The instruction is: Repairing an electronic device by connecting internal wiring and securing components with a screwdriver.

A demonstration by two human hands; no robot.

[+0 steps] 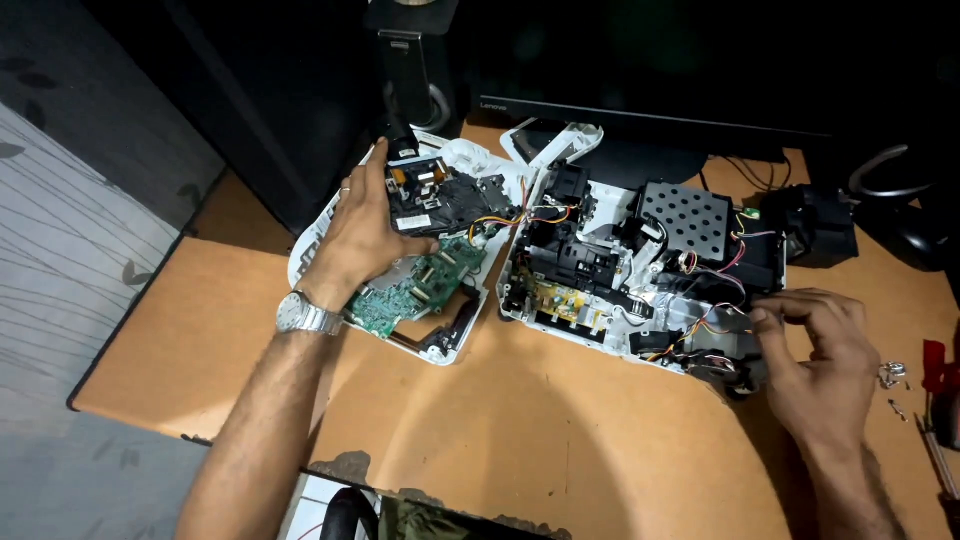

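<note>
An opened white device lies on the wooden desk (560,430). Its main body (640,270) shows black parts, a perforated black cover and coloured wires. To its left the white lid shell (315,225) carries a green circuit board (405,295). My left hand (365,225), with a metal wristwatch, grips a black module (440,195) with an orange ribbon above that board. My right hand (815,340) rests at the main body's right front corner, fingertips pinching among the wires and a dark part there.
A dark monitor (680,60) stands behind the device, with a black speaker (405,70) to its left. A black block (820,225) and cables lie at the back right. Small screws (893,378) and a red-handled tool (935,375) sit at the right edge.
</note>
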